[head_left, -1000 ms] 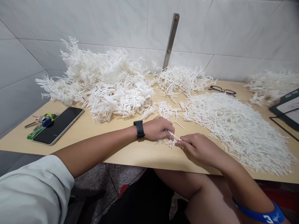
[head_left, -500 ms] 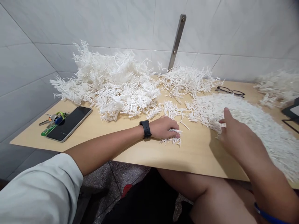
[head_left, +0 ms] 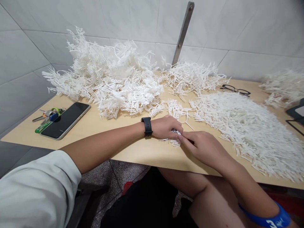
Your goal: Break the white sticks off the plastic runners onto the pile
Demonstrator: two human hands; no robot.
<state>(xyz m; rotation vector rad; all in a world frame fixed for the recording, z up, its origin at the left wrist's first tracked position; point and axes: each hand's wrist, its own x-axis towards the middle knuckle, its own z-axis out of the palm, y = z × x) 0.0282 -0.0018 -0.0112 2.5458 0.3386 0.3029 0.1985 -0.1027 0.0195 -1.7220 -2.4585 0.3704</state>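
Observation:
Near the middle of the table, my left hand (head_left: 166, 127) is closed around a small bunch of white branched plastic strands (head_left: 175, 142), whose tips poke out below the fingers. My right hand (head_left: 204, 145) meets it from the right, thumb and forefinger pinched together at the bunch; what exactly lies between those fingertips is hidden. Behind the hands lie a few loose white branched pieces (head_left: 178, 109). To the right spreads a flat heap of short white pieces (head_left: 247, 126).
A tall pile of white branched strands (head_left: 114, 76) stands at the back left, with a smaller pile (head_left: 194, 77) beside it. A phone (head_left: 66, 120) and keys (head_left: 49, 115) lie at the left. Glasses (head_left: 235, 89) rest at the back right. A metal bar (head_left: 182, 34) leans by the wall.
My right hand has moved left and down from over the flat heap to the bunch in my left hand, and its fingers have closed. My left hand keeps its hold.

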